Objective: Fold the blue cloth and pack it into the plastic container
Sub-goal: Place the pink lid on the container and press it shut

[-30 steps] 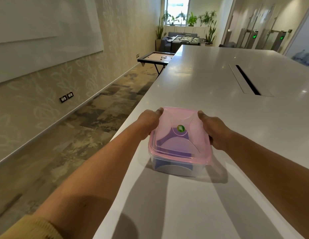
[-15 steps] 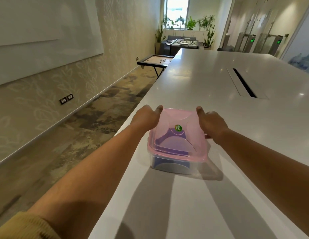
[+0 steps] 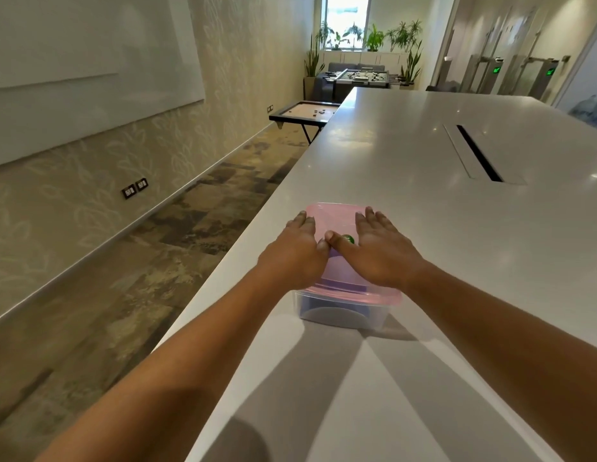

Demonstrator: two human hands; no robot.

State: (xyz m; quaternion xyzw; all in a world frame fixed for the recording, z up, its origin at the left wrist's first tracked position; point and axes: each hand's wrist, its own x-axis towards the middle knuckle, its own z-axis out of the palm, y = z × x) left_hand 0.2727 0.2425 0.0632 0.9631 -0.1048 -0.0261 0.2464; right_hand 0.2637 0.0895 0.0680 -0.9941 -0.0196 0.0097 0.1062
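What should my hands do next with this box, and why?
Probably press straight down, then run the fingers out to the edges. Both hands, left hand and right hand, lie flat on the pink lid, which covers the container with the blue cloth folded inside. Whether the lid has snapped shut all round cannot be told, so a firm push seems safest.

The lid is thin, translucent pink plastic with a smooth, faintly glossy skin and a small green sticker. Under it the plastic container has clear, colourless walls, smooth and slightly shiny. Through them the blue cloth looks soft and matt. The desk top is a smooth, pale, hard surface with a satin sheen that throws back spots of light. Beside it the floor is matt, mottled carpet.
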